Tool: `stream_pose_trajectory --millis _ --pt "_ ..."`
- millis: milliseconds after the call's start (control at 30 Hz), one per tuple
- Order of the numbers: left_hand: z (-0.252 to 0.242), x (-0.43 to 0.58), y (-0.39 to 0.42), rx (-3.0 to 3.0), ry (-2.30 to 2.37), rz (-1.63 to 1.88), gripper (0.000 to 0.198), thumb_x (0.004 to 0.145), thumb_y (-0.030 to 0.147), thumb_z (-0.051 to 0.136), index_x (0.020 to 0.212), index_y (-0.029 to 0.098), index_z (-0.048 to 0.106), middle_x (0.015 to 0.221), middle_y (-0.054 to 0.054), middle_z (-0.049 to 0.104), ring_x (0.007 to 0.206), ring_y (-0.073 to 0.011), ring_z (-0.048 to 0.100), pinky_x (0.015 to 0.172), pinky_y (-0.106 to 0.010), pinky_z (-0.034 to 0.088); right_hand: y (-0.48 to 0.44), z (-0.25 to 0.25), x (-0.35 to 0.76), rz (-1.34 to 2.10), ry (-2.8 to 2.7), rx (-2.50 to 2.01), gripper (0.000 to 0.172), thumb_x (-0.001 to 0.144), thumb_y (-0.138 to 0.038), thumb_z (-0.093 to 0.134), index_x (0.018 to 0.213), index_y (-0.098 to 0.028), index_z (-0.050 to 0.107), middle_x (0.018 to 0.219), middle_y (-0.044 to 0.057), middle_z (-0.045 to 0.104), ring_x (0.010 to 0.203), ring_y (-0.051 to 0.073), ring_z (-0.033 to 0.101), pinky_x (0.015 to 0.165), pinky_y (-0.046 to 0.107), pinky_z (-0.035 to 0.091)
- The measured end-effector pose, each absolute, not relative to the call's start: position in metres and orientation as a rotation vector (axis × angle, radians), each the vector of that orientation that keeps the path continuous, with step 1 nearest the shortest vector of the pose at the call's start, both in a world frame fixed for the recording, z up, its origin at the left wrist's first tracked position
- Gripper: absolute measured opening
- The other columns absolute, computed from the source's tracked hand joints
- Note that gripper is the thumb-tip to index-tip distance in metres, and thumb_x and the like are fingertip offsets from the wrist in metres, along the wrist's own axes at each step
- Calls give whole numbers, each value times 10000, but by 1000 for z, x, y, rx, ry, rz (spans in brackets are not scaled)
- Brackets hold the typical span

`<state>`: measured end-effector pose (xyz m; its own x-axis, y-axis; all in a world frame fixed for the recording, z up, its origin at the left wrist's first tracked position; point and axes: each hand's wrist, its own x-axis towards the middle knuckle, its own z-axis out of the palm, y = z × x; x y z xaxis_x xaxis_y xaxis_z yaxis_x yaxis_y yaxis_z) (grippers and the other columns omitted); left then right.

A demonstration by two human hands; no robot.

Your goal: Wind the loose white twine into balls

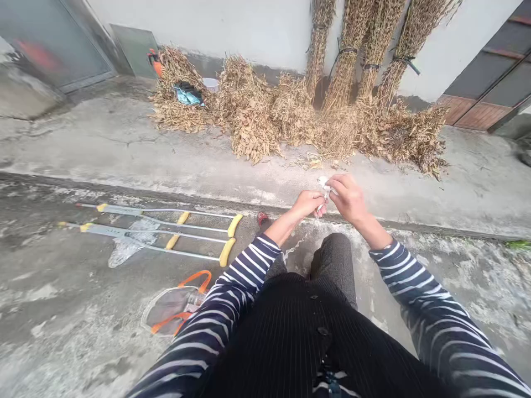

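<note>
The right hand (pixel 347 199) has its fingers closed in a pinch on a small white wad (pixel 323 185), while the left hand (pixel 307 203) curls just beneath it, its grip unclear. Both are above a concrete ledge (pixel 124 155); a loose pinch could drop the wad onto the rough ground

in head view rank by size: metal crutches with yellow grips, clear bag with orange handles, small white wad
Largest to smallest: metal crutches with yellow grips, clear bag with orange handles, small white wad. Nearness to the camera may flatter the bag.

Fingers (pixel 338 185) partly hide the white object (pixel 323 181).
</note>
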<state>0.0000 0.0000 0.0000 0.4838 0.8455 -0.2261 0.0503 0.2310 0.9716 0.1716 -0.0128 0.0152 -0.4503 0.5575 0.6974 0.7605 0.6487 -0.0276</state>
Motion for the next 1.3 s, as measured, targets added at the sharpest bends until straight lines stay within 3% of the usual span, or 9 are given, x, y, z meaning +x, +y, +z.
stream_pose_trajectory --millis 333,467,600,667,833,933,1133,1300 --pt "-53 -28 1 1211 1009 499 201 868 94 529 697 115 632 536 -3 633 436 -88 576 469 -195 411 14 16 186 -359 -2084 -1084 175 941 -153 566 1045 -209 695 1046 111 705 972 284 614 818 435 537" --pt "-65 -52 2 1124 943 696 149 904 235 613 883 104 682 716 -51 718 564 -109 652 484 -193 438 33 17 172 -309 -2034 -1050 151 890 -130 617 985 -210 702 992 93 721 934 275 636 810 426 536" --pt "-47 -61 12 1075 809 860 386 836 290 750 1174 129 655 967 -104 775 839 -166 731 610 -210 529 43 17 140 -225 -2027 -1035 198 860 -99 606 978 -227 700 992 75 726 944 268 643 832 424 531" --pt "-34 -60 18 1029 761 938 427 833 286 757 1210 133 628 965 -97 771 868 -168 727 648 -221 546 44 17 125 -216 -2052 -996 188 870 -109 603 985 -222 699 999 83 722 948 269 638 832 424 529" --pt "-10 -58 24 1006 832 1017 121 892 231 659 879 111 649 666 -14 678 545 -86 614 532 -199 471 40 18 107 -215 -2103 -946 176 913 -133 577 1013 -222 691 1023 92 713 960 266 634 837 424 527" --pt "-5 -63 18 1052 908 930 164 898 156 585 743 121 623 569 3 636 444 -68 549 470 -189 409 32 22 104 -263 -2197 -900 170 957 -160 552 1053 -214 681 1053 106 713 975 267 629 843 426 528" --pt "-20 -74 -6 1070 910 839 182 836 24 507 742 117 632 587 4 652 466 -69 587 458 -174 397 17 29 104 -295 -2365 -931 235 997 -167 472 1113 -212 671 1102 123 697 1021 278 609 842 431 533" --pt "-53 -75 -16 1031 983 705 182 865 46 508 742 116 622 597 -10 657 489 -78 621 453 -167 382 13 23 124 -341 -2321 -1075 219 955 -149 515 1079 -201 688 1093 125 700 1013 286 610 853 436 535"
